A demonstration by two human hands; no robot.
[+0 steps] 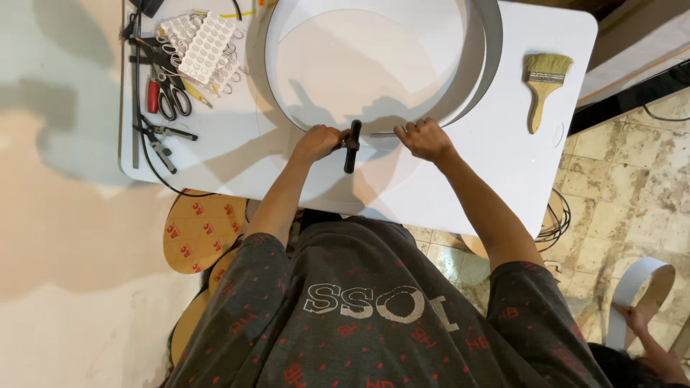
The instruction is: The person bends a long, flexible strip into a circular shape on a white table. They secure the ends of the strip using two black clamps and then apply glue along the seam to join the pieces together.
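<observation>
Gripping black tool (352,146), left hand (317,143); right hand (425,139) fisted against ring's grey band (486,50).

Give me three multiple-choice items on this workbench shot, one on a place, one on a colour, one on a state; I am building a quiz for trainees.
1. Where does the paintbrush lie on the white table?
A. Near its right edge
B. Among the scissors
C. Inside the ring

2. What colour is the tool by the left hand?
A. Yellow
B. Black
C. Red

3. What is the right hand doing?
A. Hanging off the table
B. Holding the paintbrush
C. Pressing on the rim of the large round ring

Answers:
1 A: the brush lies alone on the right side, apart from the ring.
2 B: the upright handle is plainly black.
3 C: its curled fingers rest on the ring's near edge.
</observation>
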